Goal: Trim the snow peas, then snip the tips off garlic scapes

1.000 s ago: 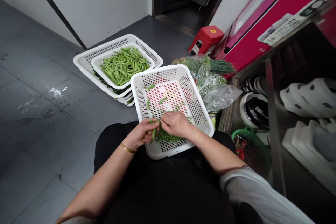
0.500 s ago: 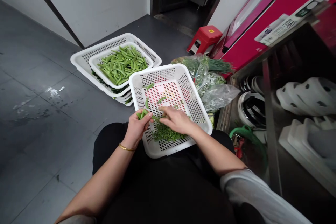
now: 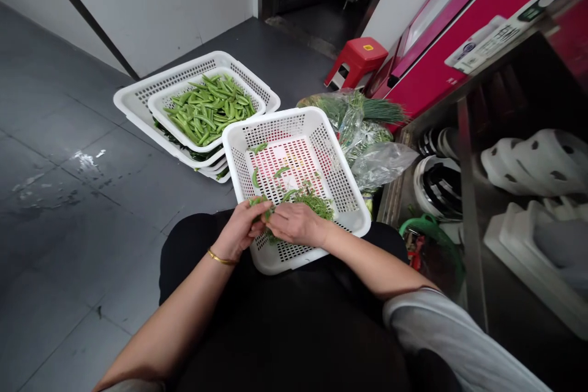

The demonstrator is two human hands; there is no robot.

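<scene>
A white perforated basket (image 3: 340,153) rests on my lap, holding a few loose pea pods (image 3: 255,179) and a heap of green trimmings (image 3: 316,202). Over its near edge my left hand (image 3: 241,229), with a gold bangle on the wrist, is closed on a green pea pod (image 3: 258,201). My right hand (image 3: 296,225) meets it from the right, its fingers pinched at the same pod. On the floor to the left, stacked white baskets (image 3: 138,98) carry a pile of green pea pods (image 3: 206,109).
Plastic bags of greens (image 3: 362,128) lie right of the lap basket. A red stool (image 3: 356,61) stands by a pink cabinet (image 3: 441,30). A metal rack on the right holds white clogs (image 3: 537,162) and dark shoes (image 3: 436,187). Grey tile floor (image 3: 68,196) spreads to the left.
My left hand swung out to the basket's left rim with pods, then came back to meet my right hand over the near part of the basket. The view shifted slightly.
</scene>
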